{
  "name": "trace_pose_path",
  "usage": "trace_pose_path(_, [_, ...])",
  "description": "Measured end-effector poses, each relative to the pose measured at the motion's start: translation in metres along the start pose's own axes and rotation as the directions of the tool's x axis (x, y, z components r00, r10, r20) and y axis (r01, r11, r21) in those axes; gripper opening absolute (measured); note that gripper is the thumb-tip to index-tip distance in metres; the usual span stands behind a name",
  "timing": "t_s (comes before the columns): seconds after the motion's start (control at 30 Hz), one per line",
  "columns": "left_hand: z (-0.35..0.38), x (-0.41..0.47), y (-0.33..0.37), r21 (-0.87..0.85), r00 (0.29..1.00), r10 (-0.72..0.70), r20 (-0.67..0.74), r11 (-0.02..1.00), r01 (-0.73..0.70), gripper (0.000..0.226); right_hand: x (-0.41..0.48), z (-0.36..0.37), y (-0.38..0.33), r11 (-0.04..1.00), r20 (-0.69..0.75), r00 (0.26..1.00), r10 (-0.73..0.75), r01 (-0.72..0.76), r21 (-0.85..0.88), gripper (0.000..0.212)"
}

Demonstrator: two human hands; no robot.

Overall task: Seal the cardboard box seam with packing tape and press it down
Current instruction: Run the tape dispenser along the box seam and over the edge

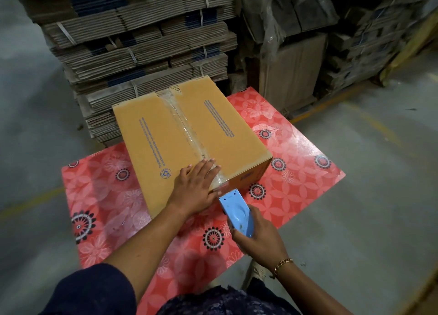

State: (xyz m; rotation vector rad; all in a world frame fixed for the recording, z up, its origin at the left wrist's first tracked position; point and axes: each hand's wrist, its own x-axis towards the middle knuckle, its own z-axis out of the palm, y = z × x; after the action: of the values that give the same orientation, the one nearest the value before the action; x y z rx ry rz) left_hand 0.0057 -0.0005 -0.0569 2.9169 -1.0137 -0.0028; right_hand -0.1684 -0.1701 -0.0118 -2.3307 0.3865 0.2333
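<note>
A closed brown cardboard box [156,134] with blue print stands on a red flowered table [296,172]. Clear packing tape [187,127] runs along its middle seam from the far edge to the near edge. My left hand [194,189] lies flat, palm down, on the near end of the taped seam at the box's front corner. My right hand [258,236] grips a light blue tape dispenser [237,210], whose toothed blade points at the box's near edge, just below the tape end.
Tall stacks of strapped flat cardboard [132,42] rise right behind the table. Plastic-wrapped cartons [296,53] stand at the back right. Grey concrete floor [379,196] with yellow lines surrounds the table.
</note>
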Motion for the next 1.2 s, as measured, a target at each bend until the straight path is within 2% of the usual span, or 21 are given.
trace_pose_path(0.5, [-0.004,-0.002,0.001,-0.013,1.000,-0.005,-0.022,1.000,0.005,0.072,-0.019,-0.012,0.001,0.998,-0.003,1.000,0.012,-0.012,-0.057,0.052])
trace_pose_path(0.67, [-0.004,-0.002,0.000,-0.007,1.000,-0.011,-0.025,1.000,0.011,0.071,-0.011,-0.011,-0.002,0.981,0.030,0.999,0.031,-0.024,-0.194,0.071])
trace_pose_path(0.73, [-0.002,-0.002,0.002,-0.002,1.000,-0.004,-0.031,1.000,0.004,0.069,-0.006,-0.012,-0.003,0.967,0.044,0.997,0.057,-0.044,-0.251,0.070])
trace_pose_path(0.93, [-0.003,-0.002,0.004,0.019,0.999,-0.009,-0.046,1.000,0.010,0.066,0.032,-0.032,-0.022,0.930,0.196,0.970,0.147,-0.069,-0.361,0.056])
trace_pose_path(1.1, [-0.003,-0.003,0.007,0.013,1.000,-0.002,-0.028,1.000,0.003,0.067,0.081,-0.046,-0.051,0.939,0.348,0.908,0.235,-0.120,-0.323,0.045])
trace_pose_path(1.13, [-0.004,-0.004,0.008,0.015,1.000,-0.002,-0.018,1.000,0.002,0.067,0.086,-0.048,-0.052,0.925,0.362,0.896,0.257,-0.120,-0.361,0.045])
trace_pose_path(1.2, [-0.006,-0.006,0.006,0.022,1.000,-0.006,-0.003,1.000,0.007,0.067,0.086,-0.050,-0.042,0.833,0.407,0.851,0.332,-0.062,-0.550,0.037])
